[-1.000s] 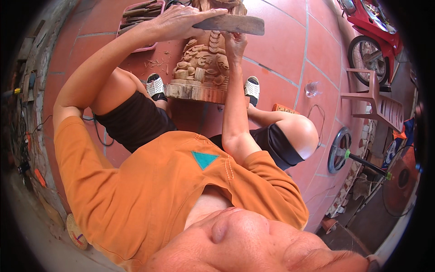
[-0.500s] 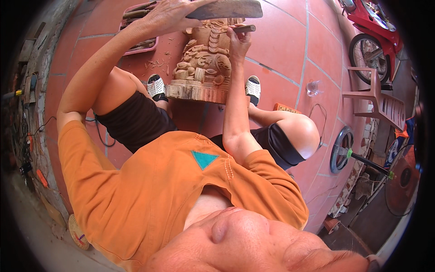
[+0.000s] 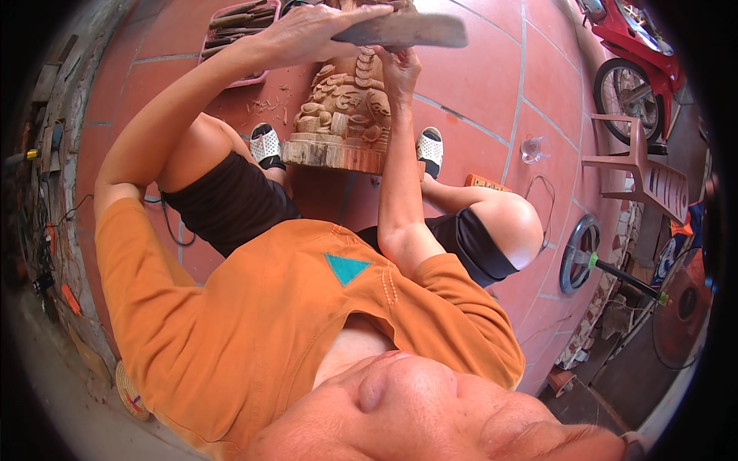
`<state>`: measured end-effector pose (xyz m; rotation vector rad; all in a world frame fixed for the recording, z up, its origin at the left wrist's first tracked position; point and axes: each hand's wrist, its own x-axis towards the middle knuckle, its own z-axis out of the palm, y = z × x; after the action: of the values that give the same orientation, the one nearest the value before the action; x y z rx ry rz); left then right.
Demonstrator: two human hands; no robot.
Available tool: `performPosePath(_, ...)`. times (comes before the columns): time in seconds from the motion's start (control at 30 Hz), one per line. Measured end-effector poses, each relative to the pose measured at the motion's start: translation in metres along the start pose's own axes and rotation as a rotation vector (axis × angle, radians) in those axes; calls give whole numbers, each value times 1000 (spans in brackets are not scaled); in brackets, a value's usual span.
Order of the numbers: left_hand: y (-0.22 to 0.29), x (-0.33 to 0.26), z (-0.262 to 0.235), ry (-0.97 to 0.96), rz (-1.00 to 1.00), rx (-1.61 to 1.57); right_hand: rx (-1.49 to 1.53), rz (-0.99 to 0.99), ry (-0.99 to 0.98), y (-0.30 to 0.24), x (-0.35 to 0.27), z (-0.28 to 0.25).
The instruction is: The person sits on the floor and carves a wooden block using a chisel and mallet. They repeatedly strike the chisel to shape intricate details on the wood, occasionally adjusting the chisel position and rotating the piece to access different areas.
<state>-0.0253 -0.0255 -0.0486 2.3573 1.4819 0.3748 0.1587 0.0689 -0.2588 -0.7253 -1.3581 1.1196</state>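
Between my feet stands a brown wood carving (image 3: 350, 100), cut with rounded relief, on a thick rough base (image 3: 330, 157). My left hand (image 3: 304, 34) is closed round a flat wooden mallet (image 3: 415, 30) held level over the carving's upper right side. Just under the mallet, my right hand (image 3: 401, 77) grips a chisel by its wooden handle, close against the carving. The mallet covers most of that handle, and the chisel's blade is out of sight. Whether mallet and handle touch, I cannot tell.
A pink tray (image 3: 265, 75) with several wooden-handled tools sits at the far left, wood shavings (image 3: 269, 107) near it. To the right are a clear cup (image 3: 532, 150), a plastic chair (image 3: 638, 165), a red motorbike (image 3: 646, 69) and a fan's round base (image 3: 580, 253). An orange power strip (image 3: 486, 183) lies by my right knee.
The mallet has come down and to the right with my left hand, and now covers the chisel handle's end that showed before. My right hand has barely shifted.
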Motion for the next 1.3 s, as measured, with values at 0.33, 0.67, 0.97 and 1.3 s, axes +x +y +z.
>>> performPosePath(0.33,5,-1,-1,217,130,-15,-23,3,4,3,2,-2)
performPosePath(0.67,-1,-2,-2,22,4,132,-129,-60,-16,7,4,-6)
performPosePath(0.97,-4,-10,-11,140,-31,121,-130,-29,-46,1,4,0)
performPosePath(1.3,-5,-14,-13,203,-6,108,-179,-49,-41,1,3,4)
